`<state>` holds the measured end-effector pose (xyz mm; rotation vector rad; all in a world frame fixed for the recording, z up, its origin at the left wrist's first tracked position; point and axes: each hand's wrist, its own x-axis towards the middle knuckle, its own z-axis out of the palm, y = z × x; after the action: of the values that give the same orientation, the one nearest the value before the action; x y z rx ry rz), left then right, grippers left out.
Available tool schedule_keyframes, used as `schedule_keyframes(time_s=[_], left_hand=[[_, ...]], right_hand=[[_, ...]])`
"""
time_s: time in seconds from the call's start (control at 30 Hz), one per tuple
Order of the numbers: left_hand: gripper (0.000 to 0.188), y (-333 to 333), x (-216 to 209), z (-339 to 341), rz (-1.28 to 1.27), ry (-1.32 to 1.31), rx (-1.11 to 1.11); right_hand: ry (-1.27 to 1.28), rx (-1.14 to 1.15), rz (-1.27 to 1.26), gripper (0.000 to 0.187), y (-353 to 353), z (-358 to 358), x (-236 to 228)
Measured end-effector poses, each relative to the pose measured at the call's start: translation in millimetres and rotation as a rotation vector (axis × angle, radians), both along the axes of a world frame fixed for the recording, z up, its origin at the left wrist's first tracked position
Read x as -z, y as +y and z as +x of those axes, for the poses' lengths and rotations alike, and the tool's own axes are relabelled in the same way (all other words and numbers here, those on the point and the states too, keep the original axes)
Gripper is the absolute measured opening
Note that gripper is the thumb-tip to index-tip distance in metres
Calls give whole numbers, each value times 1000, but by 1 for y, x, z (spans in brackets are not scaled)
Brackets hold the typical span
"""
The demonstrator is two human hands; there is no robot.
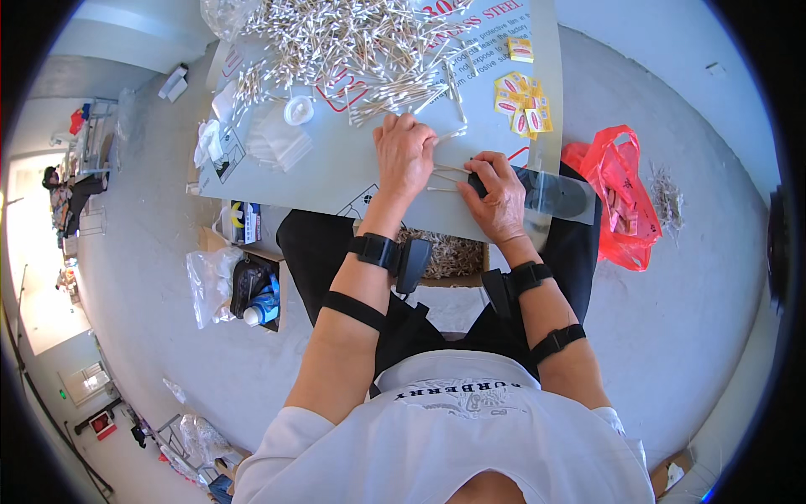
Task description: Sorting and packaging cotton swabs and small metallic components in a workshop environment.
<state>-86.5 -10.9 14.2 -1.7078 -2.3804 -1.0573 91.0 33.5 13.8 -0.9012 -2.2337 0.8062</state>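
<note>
Currently both hands work at the near part of the grey sheet-topped table (336, 182), L hand (405, 153) a bit farther fwd than R hand (495, 195). L hand is palm-down w/ fingers curled in; a cotton swab (452, 134) lies right by its fingertips, but can't tell if it's pinched or just touching. R hand bends over a small black object (478, 183), thumb & fingers around it; can't tell how firm that hold is. Btwn the two hands, a few loose swabs (452, 169) lie roughly crosswise, spaced apart, their R ends near the R fingers.

Main swab heap (336, 42) covers the far side of the table, w/ a more aligned bunch (403, 101) at its near edge, just beyond L hand. To the L of that: a round clear tub (298, 110) & some flat clear bags (280, 144). Far R: yellow-&-white packets (522, 102), spread overlapping, plus a small stack (520, 49) of the same kind behind.

Below the table edge, btwn the knees, there's an open box (457, 281) w/ lots more swabs in it. A red plastic bag (621, 189) sits off to the R.
</note>
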Motion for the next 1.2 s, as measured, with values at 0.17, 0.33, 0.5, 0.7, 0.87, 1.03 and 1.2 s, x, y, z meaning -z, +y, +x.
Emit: schedule_keyframes(time_s=[0.17, 0.33, 0.5, 0.7, 0.87, 1.03, 1.2], left_hand=[[10, 8, 1, -6, -38, 32, -34], [12, 8, 0, -8, -65, 62, -55], [13, 0, -1, 0, -49, 89, -32], [16, -18, 3, -2, 83, 14, -111], [22, -34, 6, -19, -91, -31, -426], [22, -26, -5, -4, -220, -15, -391], [16, -27, -5, -5, -257, 6, -416]], right_hand=[[14, 3, -8, 26, 0, -1, 0], [9, 7, -3, 25, 0, -1, 0], [10, 4, 3, 31, -2, -3, 1], [13, 32, -59, 47, -2, -2, -1], [-121, 50, -18, 48, -3, -7, -7], [-222, 42, 136, 43, -4, -10, -2], [-204, 7, 150, 40, -5, -11, -4]])
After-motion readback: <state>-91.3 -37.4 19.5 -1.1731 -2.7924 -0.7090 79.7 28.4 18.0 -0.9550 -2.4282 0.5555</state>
